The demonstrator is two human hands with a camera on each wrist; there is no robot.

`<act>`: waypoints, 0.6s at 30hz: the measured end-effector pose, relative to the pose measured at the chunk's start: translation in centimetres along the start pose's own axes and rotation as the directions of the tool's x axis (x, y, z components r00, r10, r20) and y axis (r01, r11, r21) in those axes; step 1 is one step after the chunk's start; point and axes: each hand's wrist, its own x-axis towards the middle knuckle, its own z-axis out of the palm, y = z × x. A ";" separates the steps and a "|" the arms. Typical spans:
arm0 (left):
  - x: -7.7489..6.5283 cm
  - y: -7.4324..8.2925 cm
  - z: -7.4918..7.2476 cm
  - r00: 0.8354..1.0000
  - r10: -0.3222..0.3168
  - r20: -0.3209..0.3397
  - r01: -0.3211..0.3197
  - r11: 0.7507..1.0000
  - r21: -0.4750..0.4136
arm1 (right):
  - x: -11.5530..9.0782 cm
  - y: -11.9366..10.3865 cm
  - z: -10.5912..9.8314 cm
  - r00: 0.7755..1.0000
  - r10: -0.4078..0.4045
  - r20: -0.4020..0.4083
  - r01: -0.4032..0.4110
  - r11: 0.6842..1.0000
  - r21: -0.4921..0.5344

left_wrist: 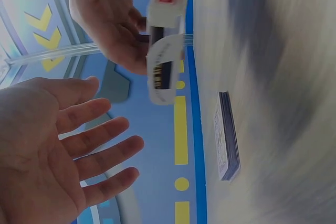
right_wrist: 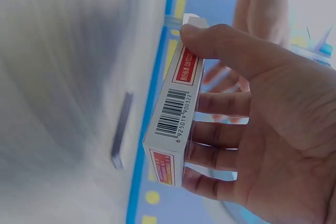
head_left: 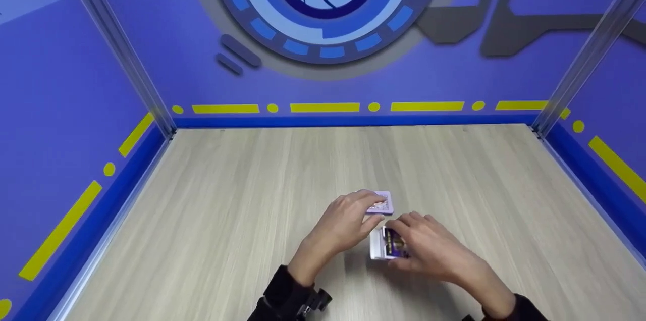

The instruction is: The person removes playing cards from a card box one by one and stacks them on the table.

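My right hand point(head_left: 434, 248) grips a white playing-card box point(right_wrist: 176, 111), thumb on one narrow side and fingers on the other. A barcode and red labels show on the box in the right wrist view. Its end flap stands open toward the left, as the left wrist view shows. A deck of playing cards point(head_left: 386, 202) with a pale purple border lies flat on the table, just beyond the box. My left hand point(left_wrist: 47, 145) holds nothing, its fingers spread and loosely bent. In the head view it overlaps the deck's left part.
The pale wood-grain table point(head_left: 227, 210) spreads around the hands. Blue printed panels point(head_left: 328, 89) with yellow dashes enclose its back and sides, with metal posts point(head_left: 126, 58) at the back corners.
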 end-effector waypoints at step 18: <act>3.3 2.0 -0.3 0.995 0.076 -0.071 -0.074 0.997 0.018 | -0.5 3.1 -4.3 0.984 0.136 -0.111 -0.131 0.990 0.054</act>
